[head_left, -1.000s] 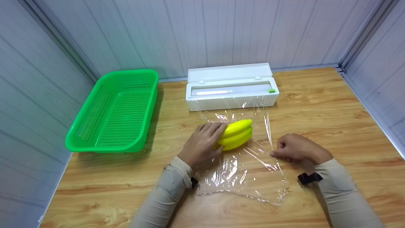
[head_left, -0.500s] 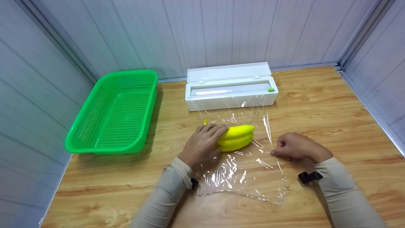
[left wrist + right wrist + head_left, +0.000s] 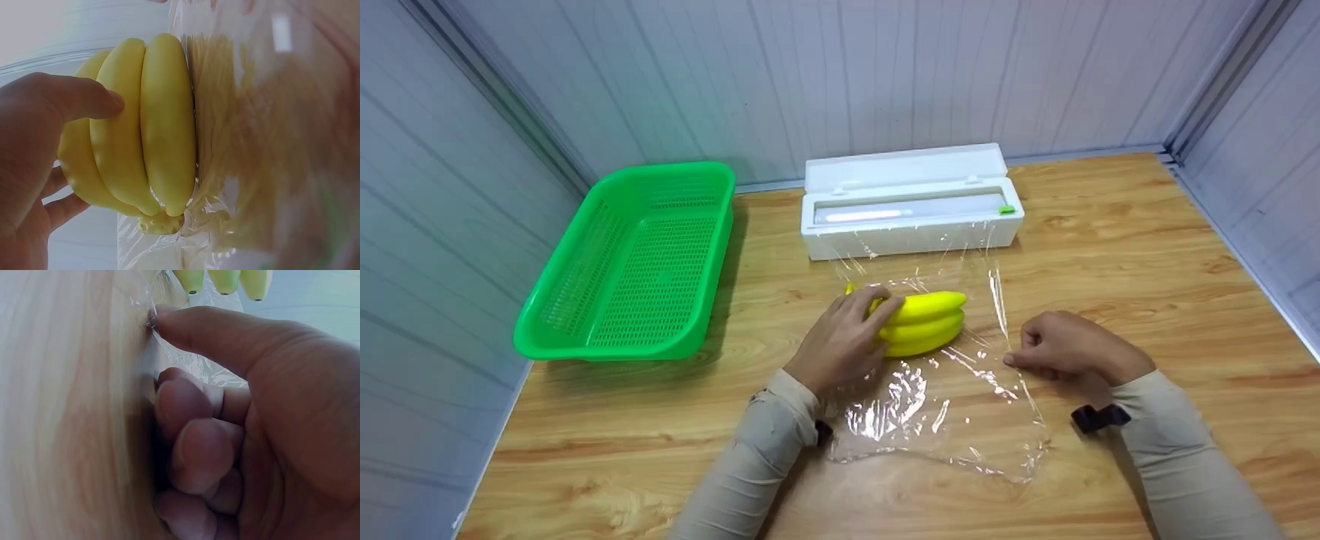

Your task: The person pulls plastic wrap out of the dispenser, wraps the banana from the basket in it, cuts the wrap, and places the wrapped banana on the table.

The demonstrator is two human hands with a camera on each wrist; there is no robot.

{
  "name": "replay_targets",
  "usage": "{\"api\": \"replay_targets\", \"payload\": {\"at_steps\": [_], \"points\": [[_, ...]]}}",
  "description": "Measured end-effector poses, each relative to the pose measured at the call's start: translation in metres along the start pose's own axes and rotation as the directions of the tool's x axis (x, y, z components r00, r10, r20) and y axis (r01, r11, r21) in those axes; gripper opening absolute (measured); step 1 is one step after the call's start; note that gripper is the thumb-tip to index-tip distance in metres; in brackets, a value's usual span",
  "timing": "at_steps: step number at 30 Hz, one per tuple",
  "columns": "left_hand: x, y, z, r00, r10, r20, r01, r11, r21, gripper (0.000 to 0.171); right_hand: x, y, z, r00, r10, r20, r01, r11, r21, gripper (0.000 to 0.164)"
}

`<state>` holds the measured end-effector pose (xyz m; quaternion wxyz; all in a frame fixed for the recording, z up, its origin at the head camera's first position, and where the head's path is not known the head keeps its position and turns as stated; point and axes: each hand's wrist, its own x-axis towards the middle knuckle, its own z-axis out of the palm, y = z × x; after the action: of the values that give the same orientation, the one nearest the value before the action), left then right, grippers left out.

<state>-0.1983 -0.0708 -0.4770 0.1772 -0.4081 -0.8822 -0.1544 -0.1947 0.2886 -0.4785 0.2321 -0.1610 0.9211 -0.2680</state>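
A bunch of yellow bananas (image 3: 922, 322) lies on a sheet of clear plastic wrap (image 3: 937, 435) spread over the wooden table. My left hand (image 3: 844, 337) holds the bunch at its left end. In the left wrist view, the thumb presses on the bananas (image 3: 166, 118) and other fingers reach behind them. At the sheet's right edge is my right hand (image 3: 1069, 349), its thumb tip pinching the film. The right wrist view shows the curled fingers (image 3: 202, 453) close to the tabletop, with the film edge drawn to the thumb tip.
Behind the bananas stands a white wrap dispenser box (image 3: 915, 241), lid raised, with a roll inside and a green slider (image 3: 1006, 210). The wrap runs from its front. A green perforated basket (image 3: 712, 277) stands at the left. Wall panels (image 3: 915, 75) enclose the table.
The bunch has turned slightly, its right tips shifting toward me and a little rightward, and its stem has come into view. My left fingers have shifted slightly. The right hand stays at the film edge.
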Motion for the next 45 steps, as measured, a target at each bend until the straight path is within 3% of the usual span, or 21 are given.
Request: {"api": "replay_targets", "payload": {"at_steps": [11, 20, 29, 39, 45], "points": [[0.0037, 0.0004, 0.0019, 1.0, 0.006, -0.01, -0.006, 1.0, -0.008, 0.057, -0.0024, -0.0014, -0.0045, 1.0, 0.013, 0.001, -0.013, 1.0, -0.011, 0.043], [-0.0006, 0.0012, 0.0018, 1.0, -0.002, -0.012, 0.003, 0.998, 0.062, 0.06, -0.0008, -0.0006, -0.0003, 0.999, 0.039, 0.019, -0.039, 0.999, -0.002, 0.042], [-0.0003, 0.0048, 0.0, 0.999, -0.05, 0.006, 0.049, 0.997, 0.052, 0.059, 0.0006, 0.0008, -0.0007, 1.0, -0.005, 0.012, 0.005, 1.0, 0.011, 0.043], [-0.0022, 0.0039, -0.0015, 0.997, -0.062, 0.037, 0.06, 0.997, 0.048, 0.068, 0.0013, 0.001, -0.0004, 1.0, -0.01, 0.015, 0.009, 1.0, 0.02, 0.043], [-0.0045, 0.0034, -0.0035, 0.997, -0.081, -0.014, 0.081, 0.996, 0.044, 0.063, 0.0022, 0.0006, 0.0018, 1.0, -0.006, -0.006, 0.006, 1.0, -0.013, 0.043]]}}
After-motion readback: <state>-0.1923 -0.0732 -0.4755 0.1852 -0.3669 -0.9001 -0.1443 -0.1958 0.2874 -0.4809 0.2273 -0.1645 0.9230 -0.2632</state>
